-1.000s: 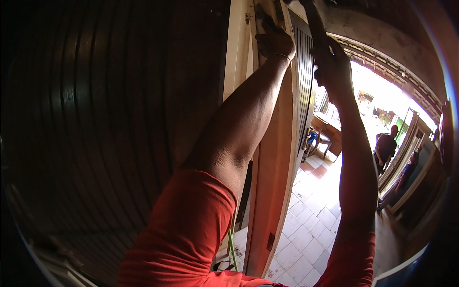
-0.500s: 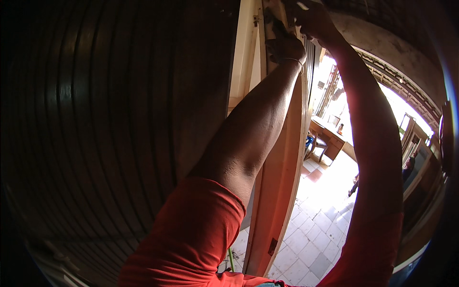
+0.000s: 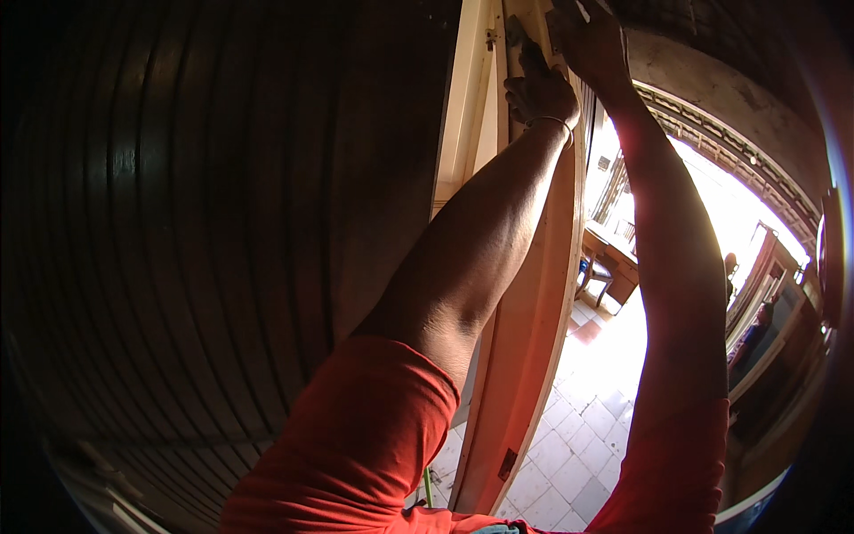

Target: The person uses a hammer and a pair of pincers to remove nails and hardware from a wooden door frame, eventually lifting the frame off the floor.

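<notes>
Both my arms, in red sleeves, reach up to the top of a pale wooden door frame (image 3: 520, 329). My left hand (image 3: 544, 93), with a thin bangle at the wrist, is closed around a dark-handled tool (image 3: 532, 58). The tool points upward against the frame's face; its tip is too dim to identify. Just right of it and higher, my right hand (image 3: 594, 44) is raised beside the frame with bent fingers. A small pale sliver shows at those fingers; what they hold is lost in shadow. A small metal fitting (image 3: 491, 37) sits on the frame left of the tool.
A dark grooved panel (image 3: 178, 240) fills the left side. Through the opening on the right are a tiled floor (image 3: 569, 436), a wooden desk (image 3: 609, 245) and a chair (image 3: 594, 278). Wooden frames (image 3: 765, 311) lean at the far right. Lower on the door frame is a hinge recess (image 3: 508, 465).
My view has shifted slightly, so the frame and left hand appear a little farther right. My right hand has moved slightly higher; my left hand still grips the dark-handled tool.
</notes>
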`<move>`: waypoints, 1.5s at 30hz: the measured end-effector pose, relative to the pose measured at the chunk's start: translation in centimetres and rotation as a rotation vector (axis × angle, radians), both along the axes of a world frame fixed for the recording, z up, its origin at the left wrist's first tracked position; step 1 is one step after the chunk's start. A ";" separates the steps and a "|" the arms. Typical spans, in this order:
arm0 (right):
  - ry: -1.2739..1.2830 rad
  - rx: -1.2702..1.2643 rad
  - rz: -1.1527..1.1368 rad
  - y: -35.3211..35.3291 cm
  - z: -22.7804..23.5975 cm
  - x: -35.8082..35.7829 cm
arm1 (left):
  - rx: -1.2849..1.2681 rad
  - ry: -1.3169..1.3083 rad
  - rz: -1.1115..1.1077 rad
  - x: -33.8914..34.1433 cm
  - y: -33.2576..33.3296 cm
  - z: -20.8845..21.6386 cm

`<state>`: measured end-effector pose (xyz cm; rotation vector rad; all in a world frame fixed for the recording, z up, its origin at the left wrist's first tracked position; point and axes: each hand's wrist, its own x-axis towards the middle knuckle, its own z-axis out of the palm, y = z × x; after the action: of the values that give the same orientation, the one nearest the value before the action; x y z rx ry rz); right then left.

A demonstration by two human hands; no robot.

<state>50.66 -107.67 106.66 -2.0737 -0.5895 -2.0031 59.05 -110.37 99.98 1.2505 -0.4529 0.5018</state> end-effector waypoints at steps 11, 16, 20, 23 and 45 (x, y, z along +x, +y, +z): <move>0.356 0.316 0.114 -5.8 -3.5 -3.4 | 0.168 -0.096 0.189 0.6 -1.4 -0.5; 0.474 0.587 -0.097 -10.1 -17.4 -9.1 | 0.284 -0.068 0.229 2.4 -2.7 0.5; 0.468 0.683 -0.250 -9.9 -30.4 -13.4 | 0.399 -0.266 0.436 3.7 -1.7 -0.4; 0.581 0.893 -0.111 -9.5 -35.2 -14.0 | 0.481 -0.448 0.420 4.0 1.4 -0.3; 0.906 0.779 -0.005 -9.6 -37.2 -16.6 | 0.642 -0.452 0.147 6.5 8.9 0.8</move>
<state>34.01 -117.27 69.43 -2.0852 0.3194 -0.8363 65.55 -101.49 100.74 1.7993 -0.9593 0.8076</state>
